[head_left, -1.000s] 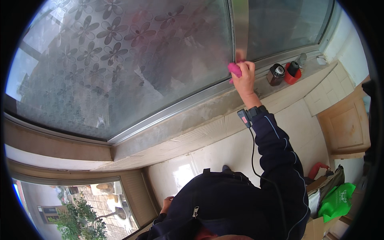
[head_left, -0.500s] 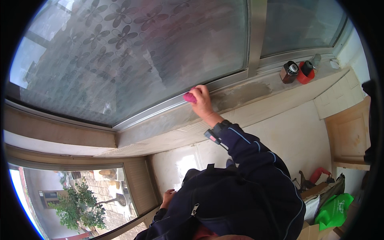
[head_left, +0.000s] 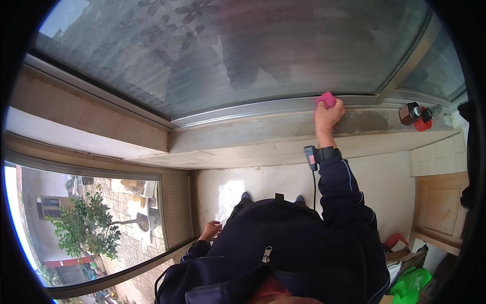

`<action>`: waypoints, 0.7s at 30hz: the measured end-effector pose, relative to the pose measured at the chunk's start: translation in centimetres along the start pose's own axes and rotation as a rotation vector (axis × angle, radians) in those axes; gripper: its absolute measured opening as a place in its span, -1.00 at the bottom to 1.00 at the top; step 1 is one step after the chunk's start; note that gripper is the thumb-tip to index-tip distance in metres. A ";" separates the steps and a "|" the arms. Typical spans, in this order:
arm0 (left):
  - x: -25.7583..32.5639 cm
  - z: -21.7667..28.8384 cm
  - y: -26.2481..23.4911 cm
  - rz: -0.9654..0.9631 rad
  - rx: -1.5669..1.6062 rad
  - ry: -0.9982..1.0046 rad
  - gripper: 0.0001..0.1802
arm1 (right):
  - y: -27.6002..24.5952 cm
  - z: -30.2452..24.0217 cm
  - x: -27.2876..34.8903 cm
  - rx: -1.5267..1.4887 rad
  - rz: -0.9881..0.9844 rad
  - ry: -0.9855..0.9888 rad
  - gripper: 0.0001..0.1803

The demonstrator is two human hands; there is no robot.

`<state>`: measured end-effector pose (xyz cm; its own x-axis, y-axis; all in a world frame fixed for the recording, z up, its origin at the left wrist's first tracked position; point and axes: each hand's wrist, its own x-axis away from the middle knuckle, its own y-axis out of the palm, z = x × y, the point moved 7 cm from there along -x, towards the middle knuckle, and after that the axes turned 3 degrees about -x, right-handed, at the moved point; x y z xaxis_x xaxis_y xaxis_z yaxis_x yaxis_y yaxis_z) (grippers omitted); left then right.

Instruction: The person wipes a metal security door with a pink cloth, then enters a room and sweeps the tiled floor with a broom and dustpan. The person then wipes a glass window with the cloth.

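Note:
With my right hand (head_left: pixel 330 115) I grip a bunched pink cloth (head_left: pixel 328 98). The cloth is pressed against the metal bottom rail (head_left: pixel 253 110) of a window, just below the patterned, streaked glass (head_left: pixel 283 55). Under my right hand runs a grey sill (head_left: pixel 228 130), with a dark damp patch (head_left: pixel 372 120) to the right of my wrist. A dark band with a small cabled device (head_left: pixel 311 156) sits on that wrist. My left hand (head_left: pixel 210 230) hangs low at my left side, fingers loosely apart and holding nothing.
A dark-lidded jar (head_left: pixel 408 114) and a red container (head_left: pixel 423 120) stand at the sill's right end. Below on the right are a wooden cabinet door (head_left: pixel 440 202) and a green bag (head_left: pixel 411 285). A second window (head_left: pixel 101 218) at left shows a tree outside.
My right hand with the pink cloth has moved right along the bottom rail. The whole view has turned and shifted too. My left hand still hangs at my side.

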<state>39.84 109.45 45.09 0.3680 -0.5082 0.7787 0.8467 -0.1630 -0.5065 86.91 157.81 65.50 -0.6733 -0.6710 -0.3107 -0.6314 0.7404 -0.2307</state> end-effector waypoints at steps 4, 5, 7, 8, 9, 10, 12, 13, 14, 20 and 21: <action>-2.8 1.8 -6.1 0.044 0.266 0.006 -0.57 | 6.6 -5.3 10.5 -0.074 -0.100 -0.016 -0.62; -3.5 1.0 -7.3 0.051 0.333 -0.020 -0.57 | 8.2 -6.5 12.9 -0.089 -0.122 -0.021 -0.62; -4.4 -1.0 -9.1 0.040 0.373 -0.013 -0.57 | 11.1 -8.4 17.3 -0.115 -0.178 -0.007 -0.62; -5.0 -2.1 -10.0 0.037 0.371 -0.033 -0.57 | 12.6 -9.2 19.5 -0.132 -0.207 0.013 -0.62; -5.4 -3.1 -10.6 0.009 0.342 -0.031 -0.58 | 14.0 -10.1 21.5 -0.152 -0.233 0.025 -0.62; -5.8 -4.1 -11.2 -0.021 0.303 -0.037 -0.58 | 15.1 -11.1 23.3 -0.117 -0.232 -0.006 -0.64; -6.5 -6.1 -12.7 -0.066 0.238 -0.041 -0.59 | 17.9 -12.1 26.0 -0.203 -0.444 0.065 -0.64; -6.9 -7.0 -13.7 -0.056 0.259 -0.047 -0.60 | 19.1 -12.3 27.3 -0.238 -0.559 0.159 -0.65; -7.4 -7.6 -14.5 -0.049 0.280 -0.053 -0.60 | 20.0 -12.5 28.8 -0.389 -0.711 0.290 -0.65; -10.0 -1.7 -20.7 0.023 0.208 0.307 -0.59 | 17.5 -13.1 31.5 -1.068 -1.040 0.919 -0.73; -9.8 0.8 -21.5 0.010 0.202 0.378 -0.58 | 16.9 -13.0 31.8 -1.148 -1.038 1.037 -0.75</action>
<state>18.38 118.61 48.69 0.2413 -0.7893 0.5646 0.9159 -0.0072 -0.4014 49.88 148.44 63.70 0.4457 -0.8606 0.2465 -0.5129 -0.0198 0.8582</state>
